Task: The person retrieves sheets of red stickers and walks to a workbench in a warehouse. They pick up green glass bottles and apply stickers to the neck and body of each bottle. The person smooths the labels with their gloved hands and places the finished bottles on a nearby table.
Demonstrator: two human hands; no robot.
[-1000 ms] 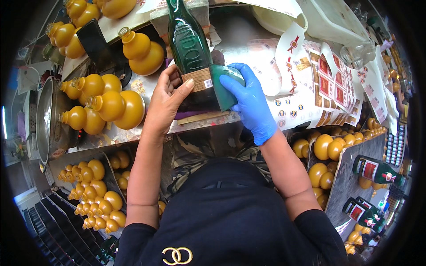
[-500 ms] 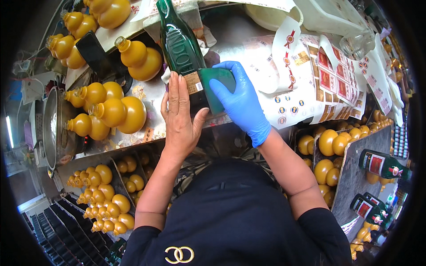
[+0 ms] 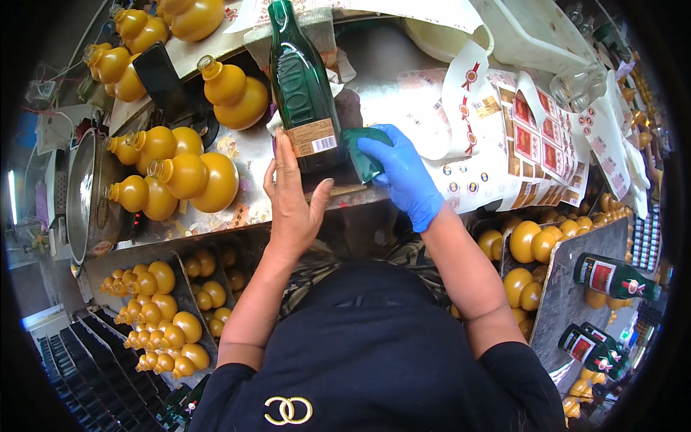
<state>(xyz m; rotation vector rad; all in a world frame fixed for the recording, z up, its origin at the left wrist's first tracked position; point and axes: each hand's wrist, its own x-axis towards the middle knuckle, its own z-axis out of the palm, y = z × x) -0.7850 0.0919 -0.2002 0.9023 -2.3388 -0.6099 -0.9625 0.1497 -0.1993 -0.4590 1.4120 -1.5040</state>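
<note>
A dark green glass bottle (image 3: 301, 83) with raised lettering lies on the worktable, its neck pointing away from me. Across its lower body sits a brown paper label (image 3: 313, 138) with a white barcode patch. My bare left hand (image 3: 294, 201) rests along the label's left edge, fingers stretched out and thumb apart. In a blue glove, my right hand (image 3: 404, 173) pinches a flat, dark green pad (image 3: 366, 150) just right of the bottle. The label's face shows uncovered.
Yellow gourd-shaped bottles (image 3: 188, 176) and a dark phone-like panel (image 3: 160, 78) stand left. Sticker sheets (image 3: 497, 137) cover the table's right, near a white tub (image 3: 540, 32). Crates below hold more gourd bottles (image 3: 529, 241); labelled green bottles (image 3: 615, 277) lie at far right.
My right hand has moved right and slightly down, taking the green pad off the bottle. More of the brown label shows now. My left hand stays by its edge.
</note>
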